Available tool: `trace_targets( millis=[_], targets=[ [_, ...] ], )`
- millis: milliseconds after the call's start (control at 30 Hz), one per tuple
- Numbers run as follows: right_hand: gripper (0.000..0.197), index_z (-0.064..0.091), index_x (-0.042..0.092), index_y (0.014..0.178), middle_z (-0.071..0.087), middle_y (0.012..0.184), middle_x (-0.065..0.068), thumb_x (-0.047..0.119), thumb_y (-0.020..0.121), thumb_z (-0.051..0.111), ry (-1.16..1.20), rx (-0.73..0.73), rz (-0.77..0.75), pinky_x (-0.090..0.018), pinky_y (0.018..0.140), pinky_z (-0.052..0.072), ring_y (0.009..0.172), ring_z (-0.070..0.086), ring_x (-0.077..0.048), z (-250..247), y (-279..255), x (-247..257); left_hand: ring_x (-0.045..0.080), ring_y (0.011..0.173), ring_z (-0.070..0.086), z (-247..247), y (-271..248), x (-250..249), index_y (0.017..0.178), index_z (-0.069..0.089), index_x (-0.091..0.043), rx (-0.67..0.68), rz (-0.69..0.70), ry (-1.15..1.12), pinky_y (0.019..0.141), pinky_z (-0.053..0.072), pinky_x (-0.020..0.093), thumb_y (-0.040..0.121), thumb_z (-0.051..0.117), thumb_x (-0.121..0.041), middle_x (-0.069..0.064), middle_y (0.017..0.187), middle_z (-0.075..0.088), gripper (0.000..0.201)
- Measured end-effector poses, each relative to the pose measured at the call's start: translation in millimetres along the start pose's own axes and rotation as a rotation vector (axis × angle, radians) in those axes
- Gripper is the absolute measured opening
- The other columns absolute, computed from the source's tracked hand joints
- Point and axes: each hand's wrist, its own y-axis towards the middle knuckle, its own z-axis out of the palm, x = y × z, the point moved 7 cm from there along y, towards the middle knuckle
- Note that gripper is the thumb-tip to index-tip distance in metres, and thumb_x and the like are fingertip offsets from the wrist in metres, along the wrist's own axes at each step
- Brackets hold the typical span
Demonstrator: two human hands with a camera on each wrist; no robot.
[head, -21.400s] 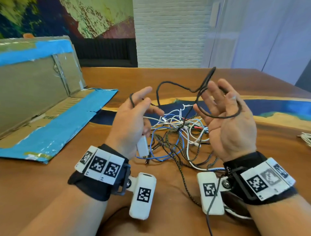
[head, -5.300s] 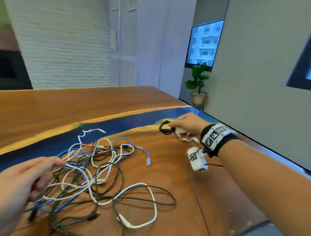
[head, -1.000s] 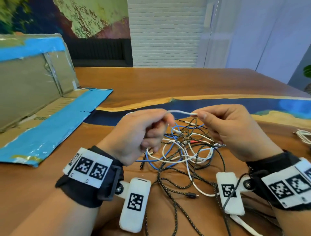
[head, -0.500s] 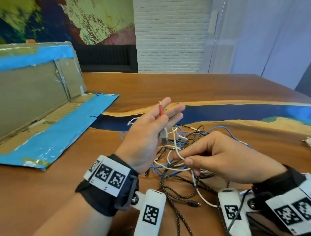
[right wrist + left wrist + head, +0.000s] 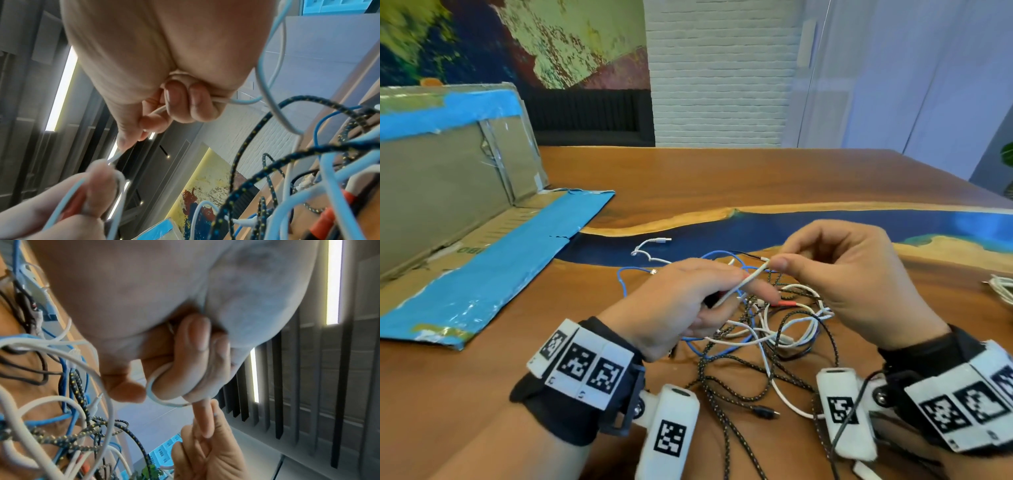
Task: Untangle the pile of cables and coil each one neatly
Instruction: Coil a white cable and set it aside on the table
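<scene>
A tangled pile of cables (image 5: 774, 329) in white, blue and black braid lies on the wooden table (image 5: 705, 178). My left hand (image 5: 726, 291) hovers over the pile's left side and grips a thin white cable (image 5: 746, 279), which loops round one finger (image 5: 156, 395). A red connector (image 5: 69, 206) sits in that same hand. My right hand (image 5: 779, 263) pinches the white cable between thumb and forefinger just right of the left fingertips. Its other fingers (image 5: 195, 104) curl round the cable's slack. A short taut stretch runs between the two hands.
An opened cardboard box (image 5: 448, 205) with blue tape lies at the left. A coiled white cable (image 5: 1000, 287) rests at the right edge. A black braided cable (image 5: 722, 394) trails toward me between my wrists. A blue resin strip (image 5: 825, 226) crosses the table behind the pile.
My left hand has dropped from its raised, straight-fingered pose and curled on the white cable. My right hand has risen off the pile, drawing the white cable up to the left fingertips.
</scene>
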Motion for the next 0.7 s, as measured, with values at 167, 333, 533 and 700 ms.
trace_targets(
  millis=[167,333,533,700],
  targets=[
    [0.020,0.080,0.026,0.094,0.072,0.070,-0.005,0.010,0.094,0.068,-0.043,0.041,0.055,-0.021,0.052,0.045,0.052,0.056,-0.009,-1,2,-11,0.012,0.041,0.017,-2,-2,-9,0.115,0.072,-0.004,0.021,0.094,-0.246,0.068,0.011,0.043,0.101,0.044,-0.030,-0.007,0.049,0.025,0.041],
    [0.033,0.075,0.030,0.117,0.073,0.076,-0.005,0.007,0.101,0.058,-0.081,0.336,0.200,-0.026,0.056,0.050,0.054,0.055,-0.016,23,-5,-21,0.014,0.051,0.048,-18,-5,-29,0.140,0.056,-0.002,-0.183,0.274,-0.543,0.086,0.036,0.041,0.106,0.034,-0.020,-0.002,0.062,0.037,0.044],
    [0.020,0.081,0.026,0.108,0.078,0.078,0.000,0.015,0.095,0.070,-0.131,0.596,0.218,-0.021,0.070,0.053,0.066,0.063,-0.005,43,-21,-11,0.024,0.106,0.073,-25,-3,-25,0.149,0.043,-0.016,-0.392,0.258,-0.394,0.104,0.042,0.044,0.108,0.036,-0.018,0.003,0.096,0.076,0.041],
    [0.022,0.081,0.025,0.108,0.069,0.066,-0.007,0.011,0.095,0.069,0.011,0.600,0.162,-0.018,0.064,0.050,0.061,0.061,-0.010,49,-25,3,0.018,0.097,0.071,-16,1,-15,0.154,0.034,-0.025,-0.324,0.156,-0.134,0.088,0.046,0.042,0.109,0.038,-0.016,0.003,0.119,0.075,0.046]
  ],
)
